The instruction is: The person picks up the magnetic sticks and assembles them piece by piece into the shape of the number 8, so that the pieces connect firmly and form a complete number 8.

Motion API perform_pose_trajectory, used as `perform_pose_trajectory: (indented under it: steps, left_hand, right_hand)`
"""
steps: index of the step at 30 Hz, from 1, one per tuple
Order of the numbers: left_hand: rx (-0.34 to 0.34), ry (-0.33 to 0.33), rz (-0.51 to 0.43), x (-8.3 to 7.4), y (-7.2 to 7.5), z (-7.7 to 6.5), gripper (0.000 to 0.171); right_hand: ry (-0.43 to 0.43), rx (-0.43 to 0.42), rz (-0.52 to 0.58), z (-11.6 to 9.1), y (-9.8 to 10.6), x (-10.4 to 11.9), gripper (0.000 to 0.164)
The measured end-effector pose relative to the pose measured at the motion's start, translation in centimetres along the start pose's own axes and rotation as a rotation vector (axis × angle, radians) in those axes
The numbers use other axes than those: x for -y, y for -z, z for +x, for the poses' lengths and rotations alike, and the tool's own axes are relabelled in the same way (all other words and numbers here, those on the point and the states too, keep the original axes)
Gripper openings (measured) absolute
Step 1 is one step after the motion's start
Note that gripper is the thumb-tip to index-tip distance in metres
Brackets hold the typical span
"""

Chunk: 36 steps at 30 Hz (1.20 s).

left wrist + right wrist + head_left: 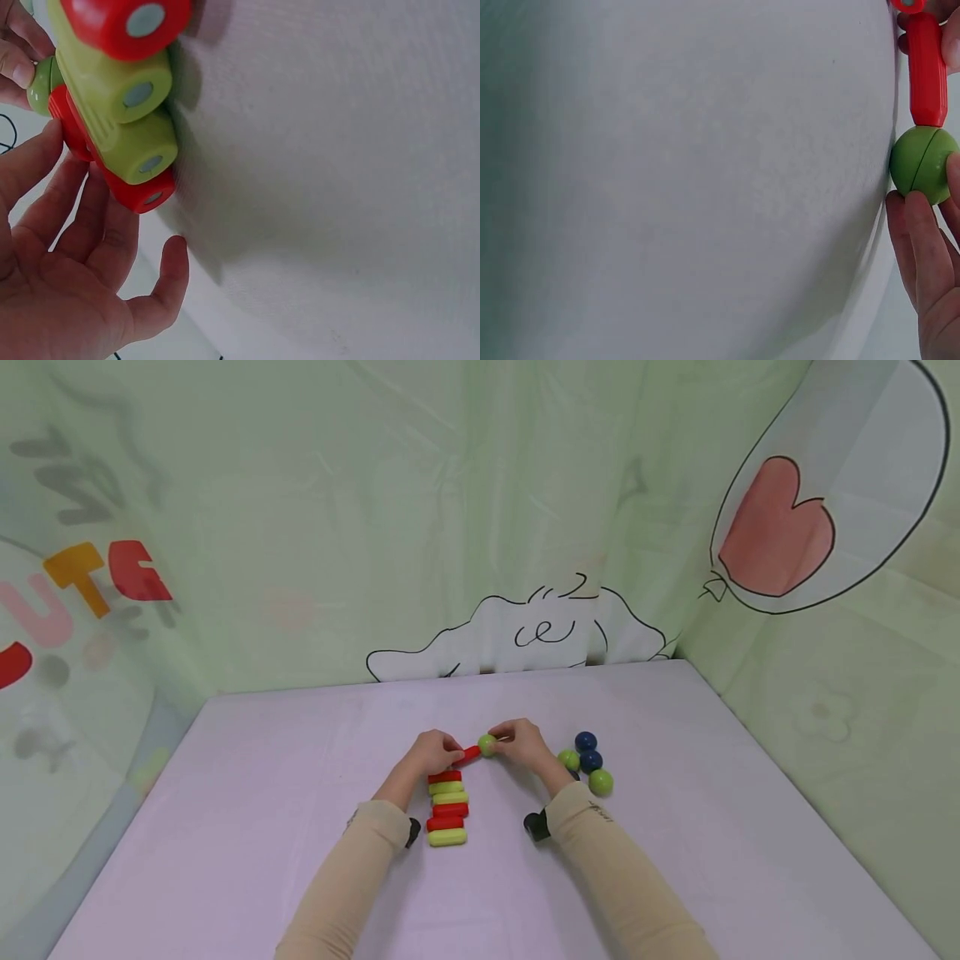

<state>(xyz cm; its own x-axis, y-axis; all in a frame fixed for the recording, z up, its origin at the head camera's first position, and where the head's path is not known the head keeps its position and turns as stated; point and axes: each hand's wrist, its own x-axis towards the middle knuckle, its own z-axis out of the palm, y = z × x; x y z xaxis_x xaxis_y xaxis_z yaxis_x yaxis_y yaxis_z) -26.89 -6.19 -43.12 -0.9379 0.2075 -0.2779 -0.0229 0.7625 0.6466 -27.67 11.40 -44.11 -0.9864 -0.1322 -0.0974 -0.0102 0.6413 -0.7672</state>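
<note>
My left hand pinches a red rod by its near end, thumb and forefinger around it. In my right hand is a green ball, held between thumb and fingers. The ball meets the rod's far end in the right wrist view, where a seam line runs around the green ball and the red rod stands straight above it. Just below my left hand, red and yellow-green rods lie side by side in a column, including a yellow rod at the front.
Right of my right wrist lie loose balls: a green ball, a dark blue ball and several others, partly behind the wrist. Beneath everything is a table with a pale cloth. Printed curtains stand at its back and sides.
</note>
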Motion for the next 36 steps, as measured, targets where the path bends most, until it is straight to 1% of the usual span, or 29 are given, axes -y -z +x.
perform_pose_trajectory:
  steps: [6,10,12,19,24,27,36]
  left_hand:
    - [-0.002,-0.004,-0.028,0.4,0.0,0.1,0.022]
    - [0.013,-0.009,-0.057,0.8,0.2,0.3,0.023]
    - [0.022,-0.008,-0.082,1.1,0.3,0.4,0.024]
    - [0.071,0.037,-0.211,2.0,0.4,0.7,0.030]
    - [0.109,0.056,-0.268,1.8,0.5,0.4,0.032]
    - [0.121,0.067,-0.281,1.6,0.5,0.3,0.031]
    - [0.138,0.100,-0.257,1.2,0.5,0.4,0.033]
  right_hand:
    - [-0.014,-0.004,0.009,0.0,-0.1,0.0,0.027]
    - [-0.027,-0.010,0.019,0.2,-0.3,0.0,0.027]
    - [-0.032,-0.015,0.026,0.2,-0.4,0.1,0.027]
    - [-0.043,-0.035,0.045,0.5,-0.8,0.3,0.026]
    - [-0.046,-0.053,0.051,0.7,-0.9,0.3,0.026]
    - [-0.038,-0.060,0.055,0.6,-0.9,0.3,0.027]
    - [-0.057,-0.082,0.094,0.4,-1.1,0.5,0.027]
